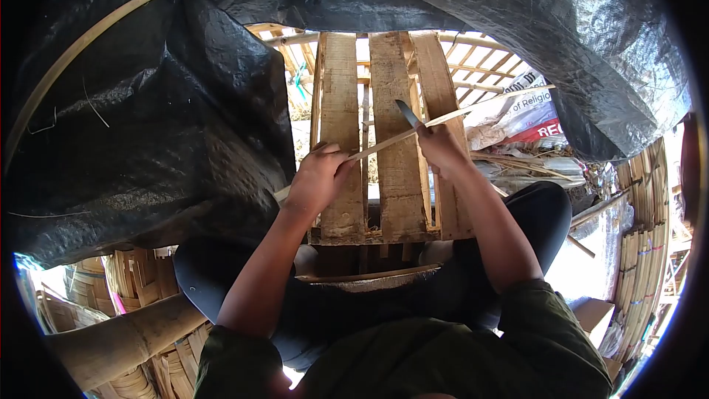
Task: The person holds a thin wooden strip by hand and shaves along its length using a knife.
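Note:
A long, pale bamboo strip (385, 144) runs slantwise over the slatted wooden bench (341, 89), its far end rising to the upper right. My left hand (319, 174) is closed around the strip near its lower left part. In my right hand (443, 149) is a knife, its handle hidden by the fingers. The knife blade (406, 113) points up and to the left, beside the strip. My right hand sits right at the strip, but whether it touches it I cannot tell.
Black plastic sheeting (148, 118) hangs at the left and across the top. A printed sack (521, 114) lies beyond the bench at right. Split bamboo bundles (642, 251) stand at far right. A thick bamboo pole (133, 340) crosses the lower left. My knees flank the bench.

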`<state>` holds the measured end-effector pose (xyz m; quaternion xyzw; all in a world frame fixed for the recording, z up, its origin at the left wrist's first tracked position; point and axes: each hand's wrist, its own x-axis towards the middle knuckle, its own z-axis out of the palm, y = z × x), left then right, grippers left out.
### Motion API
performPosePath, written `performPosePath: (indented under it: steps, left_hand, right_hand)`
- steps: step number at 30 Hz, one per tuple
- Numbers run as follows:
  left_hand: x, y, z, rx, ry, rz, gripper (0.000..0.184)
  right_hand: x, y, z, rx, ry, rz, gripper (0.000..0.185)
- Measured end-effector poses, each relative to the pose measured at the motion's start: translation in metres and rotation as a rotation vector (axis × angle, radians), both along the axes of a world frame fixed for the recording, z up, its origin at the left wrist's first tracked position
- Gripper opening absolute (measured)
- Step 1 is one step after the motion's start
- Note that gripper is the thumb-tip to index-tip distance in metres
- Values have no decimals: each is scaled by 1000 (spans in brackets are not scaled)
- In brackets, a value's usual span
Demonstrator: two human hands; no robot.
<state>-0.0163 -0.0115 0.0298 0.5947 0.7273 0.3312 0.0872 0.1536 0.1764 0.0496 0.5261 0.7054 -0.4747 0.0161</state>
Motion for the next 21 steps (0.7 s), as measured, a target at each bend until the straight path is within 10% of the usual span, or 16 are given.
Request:
performPosePath:
  steps: [18, 21]
  left_hand:
    - [-10, -4, -10, 70, 53, -12, 11]
    - [-10, -5, -13, 159, 68, -32, 11]
  right_hand:
    - [-41, -75, -20, 430, 107, 183, 41]
    - [-27, -41, -1, 172, -50, 242, 50]
